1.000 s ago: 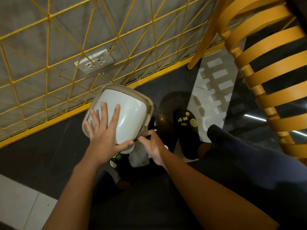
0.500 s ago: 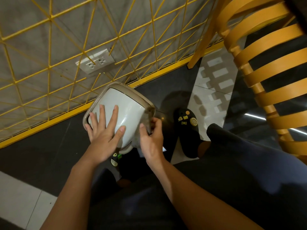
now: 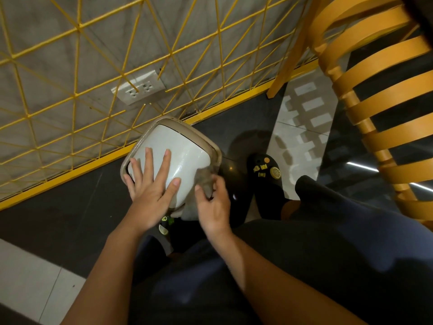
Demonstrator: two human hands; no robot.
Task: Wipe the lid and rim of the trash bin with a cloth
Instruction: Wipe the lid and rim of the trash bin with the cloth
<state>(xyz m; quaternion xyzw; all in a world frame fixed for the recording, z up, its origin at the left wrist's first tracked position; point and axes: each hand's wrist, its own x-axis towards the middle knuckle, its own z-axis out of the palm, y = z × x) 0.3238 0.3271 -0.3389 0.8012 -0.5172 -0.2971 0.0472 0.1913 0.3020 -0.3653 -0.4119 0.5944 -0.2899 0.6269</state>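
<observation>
A small trash bin stands on the dark floor, seen from above. Its white domed lid (image 3: pixel 180 148) sits inside a beige rim (image 3: pixel 203 138). My left hand (image 3: pixel 152 186) lies flat on the near left part of the lid, fingers spread. My right hand (image 3: pixel 214 205) presses a grey cloth (image 3: pixel 204 179) against the lid's right side and the rim there. The bin's body is hidden under the lid and my hands.
A yellow wire grid (image 3: pixel 98 66) covers the concrete wall behind the bin, with a double wall socket (image 3: pixel 140 88). A yellow slatted chair (image 3: pixel 375 95) stands at right. My black clogs (image 3: pixel 264 170) and dark trousers are below and right of the bin.
My right hand with the cloth has moved from the lid's near edge up along the right side of the rim. The bin has tilted slightly. My left hand stays on the lid.
</observation>
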